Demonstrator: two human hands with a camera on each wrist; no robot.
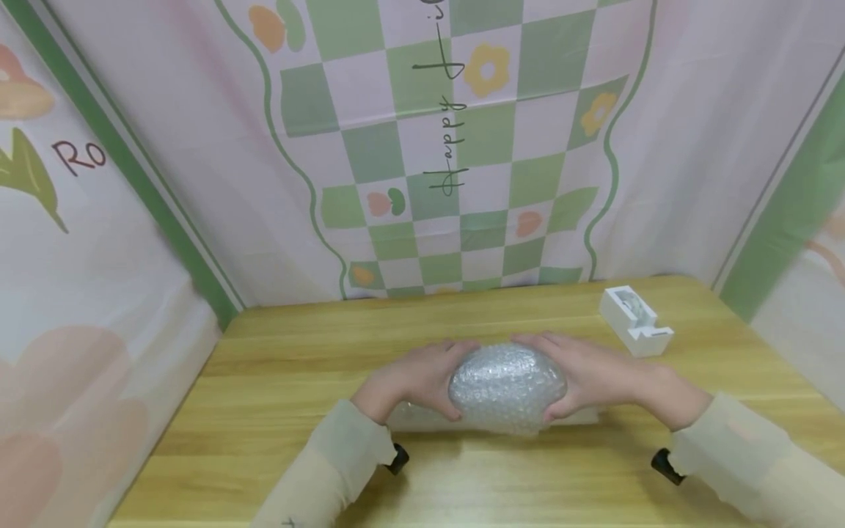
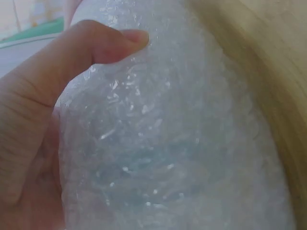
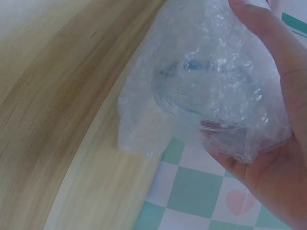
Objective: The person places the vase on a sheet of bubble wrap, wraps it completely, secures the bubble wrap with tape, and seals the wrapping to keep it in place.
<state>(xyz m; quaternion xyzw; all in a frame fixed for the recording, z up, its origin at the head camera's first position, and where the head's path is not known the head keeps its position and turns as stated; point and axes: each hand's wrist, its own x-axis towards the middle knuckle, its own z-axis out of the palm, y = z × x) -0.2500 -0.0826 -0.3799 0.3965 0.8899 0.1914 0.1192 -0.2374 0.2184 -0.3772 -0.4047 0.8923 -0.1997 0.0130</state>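
A rounded bundle of bubble wrap (image 1: 507, 387) lies on the wooden table (image 1: 277, 381), near its middle. Through the wrap (image 3: 211, 81) in the right wrist view a clear glass vessel shows faintly. My left hand (image 1: 422, 378) cups the bundle's left side, its thumb (image 2: 103, 45) curled over the wrap (image 2: 168, 143). My right hand (image 1: 581, 378) cups the right side, palm (image 3: 273, 172) under the bundle and fingers over its top. A loose flap of wrap (image 3: 136, 124) sticks out below the bundle.
A white tape dispenser (image 1: 635, 320) stands at the table's back right. Patterned cloth with green checks (image 1: 449, 161) hangs behind and at both sides. A black wrist camera mount (image 1: 397, 459) sits under each sleeve.
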